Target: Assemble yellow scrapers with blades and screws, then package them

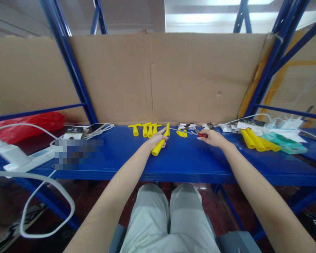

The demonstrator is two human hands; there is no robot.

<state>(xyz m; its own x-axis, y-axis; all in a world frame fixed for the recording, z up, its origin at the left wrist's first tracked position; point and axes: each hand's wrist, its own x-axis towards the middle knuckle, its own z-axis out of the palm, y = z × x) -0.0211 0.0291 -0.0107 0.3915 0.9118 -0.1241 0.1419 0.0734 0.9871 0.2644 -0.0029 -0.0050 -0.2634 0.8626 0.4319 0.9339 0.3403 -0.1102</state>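
Observation:
My left hand (pixel 159 138) is closed around a yellow plastic piece with a tubular handle (pixel 156 151) and a flat head, held tilted above the blue tabletop. In my right hand (pixel 212 137) is a screwdriver (pixel 202 135) with a red handle; its long thin shaft points left toward the head of the yellow piece. Whether the tip touches it, I cannot tell. Several similar yellow T-shaped pieces (pixel 145 130) stand in a row left of my left hand. Between my hands lie small flat yellow parts (pixel 182 133).
Small black-and-white packets (pixel 187 125) are stacked behind the yellow parts. Yellow tubes (pixel 258 140) lie at right beside a green plastic bag (pixel 285 143). At left are a white power strip (pixel 37 160), cables and a red bag (pixel 28 123). A cardboard wall (pixel 179 77) closes off the back.

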